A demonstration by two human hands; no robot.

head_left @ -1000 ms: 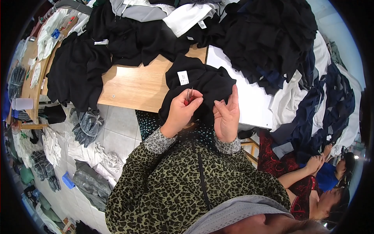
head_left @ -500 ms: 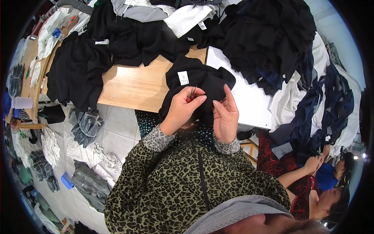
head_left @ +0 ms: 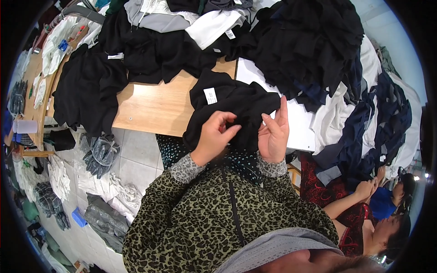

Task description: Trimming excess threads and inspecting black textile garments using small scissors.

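1. The black garment (head_left: 246,107) lies in the centre of the frame, bunched across the join of the wooden surface (head_left: 154,102) and the white surface (head_left: 300,120). Spreading its folds would make the cloth easier to control.
2. The left hand (head_left: 211,136) is curled over the cloth, thumb and forefinger bent towards each other; whether anything sits in its palm, I cannot tell. A light pinch should suit soft fabric.
3. The right hand (head_left: 274,134) is spread beside the garment's right edge, thumb apart from the raised forefinger. It is well placed to steady that edge.
4. The white label (head_left: 210,95) faces up, above the left hand; best left flat and uncreased.
5. Avoid dragging cloth towards the dark pile (head_left: 309,50) at upper right.
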